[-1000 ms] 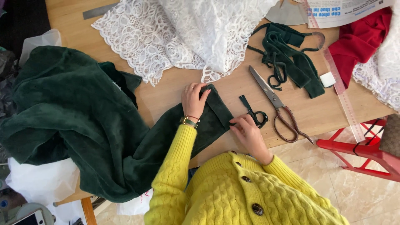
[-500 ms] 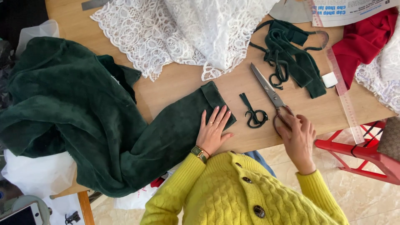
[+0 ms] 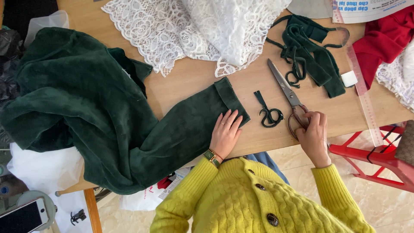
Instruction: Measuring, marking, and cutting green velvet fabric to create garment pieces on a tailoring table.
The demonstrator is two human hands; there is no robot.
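Left hand (image 3: 225, 133) lies flat, fingers spread wide, pressing the folded end of the dark green velvet cloth (image 3: 108, 112) to the wooden table (image 3: 194, 77) — likely to keep the slippery fabric from sliding. Right hand (image 3: 312, 136) is curled around the handles of the scissors (image 3: 286, 92), which rest on the table with blades pointing away, just beside a small green scrap (image 3: 268, 113). White lace (image 3: 194, 30) sits well apart at the far edge.

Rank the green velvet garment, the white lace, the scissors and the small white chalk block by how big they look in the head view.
1. Green velvet garment
2. White lace, though the frame cuts it off
3. Scissors
4. Chalk block
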